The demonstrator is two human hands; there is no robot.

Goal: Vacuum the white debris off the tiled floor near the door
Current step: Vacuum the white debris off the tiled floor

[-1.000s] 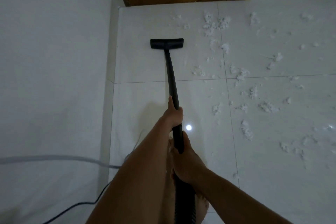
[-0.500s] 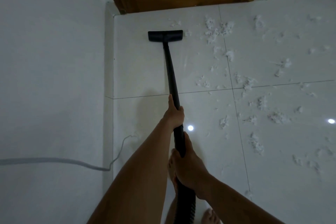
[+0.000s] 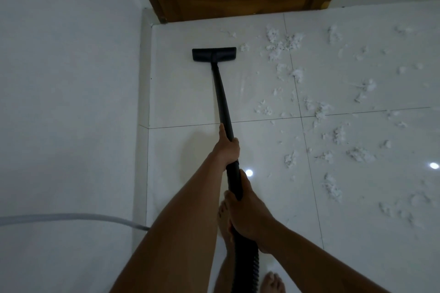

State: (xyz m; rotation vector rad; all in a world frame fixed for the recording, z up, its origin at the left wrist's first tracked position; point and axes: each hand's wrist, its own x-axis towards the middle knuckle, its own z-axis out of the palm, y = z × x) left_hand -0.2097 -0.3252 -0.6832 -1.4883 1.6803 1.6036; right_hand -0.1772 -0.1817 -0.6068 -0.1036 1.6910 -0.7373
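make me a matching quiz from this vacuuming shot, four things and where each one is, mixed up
1 vacuum head
2 left hand
3 right hand
4 white debris

a grips the wand low, by the ribbed hose
b flat on the floor, nearer the wall
c scattered right of the wand
d grips the wand higher up

Pairs: 1-b, 2-d, 3-a, 4-c

A white wall (image 3: 66, 78) fills the left side, a grey cable (image 3: 71, 217) trailing across its lower part. Two bright spots of reflected light (image 3: 248, 172) glint further right, well apart. Bare feet (image 3: 273, 283) show near the bottom edge.
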